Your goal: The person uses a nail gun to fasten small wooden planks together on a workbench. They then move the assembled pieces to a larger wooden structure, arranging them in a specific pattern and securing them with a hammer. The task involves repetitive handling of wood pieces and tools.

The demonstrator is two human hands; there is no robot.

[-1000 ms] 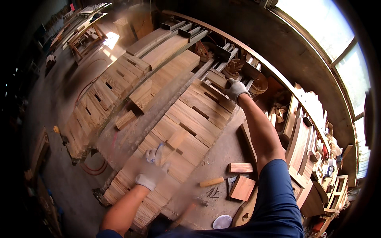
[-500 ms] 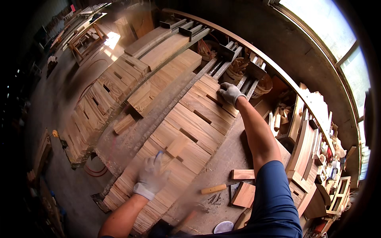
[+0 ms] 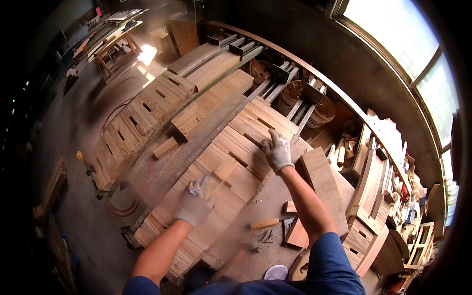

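A long panel of edge-to-edge light wood pieces with dark slots (image 3: 231, 140) lies slantwise before me. My left hand (image 3: 193, 204), in a pale work glove, is over its nearer half, thumb and fingers apart; blur softens its outline. Bluish marks show on its fingers, and I make out nothing held. Just beyond the fingertips a small light wood block (image 3: 226, 167) lies across the panel. My right hand (image 3: 278, 153), gloved alike, is at the panel's right edge beside a slot, its fingers spread and holding nothing visible.
Left of the panel is another slotted panel (image 3: 142, 108). Metal clamp bars (image 3: 280, 81) extend from the far end, near buckets (image 3: 322, 112). On the right lie a broad board (image 3: 324, 184), a wooden handle (image 3: 264, 223), several loose metal pieces (image 3: 265, 236) and stacked timber (image 3: 366, 211).
My right hand has come back from the panel's far corner to its right edge, fingers spreading. My left hand has shifted slightly up and right in the picture. The view has shifted slightly.
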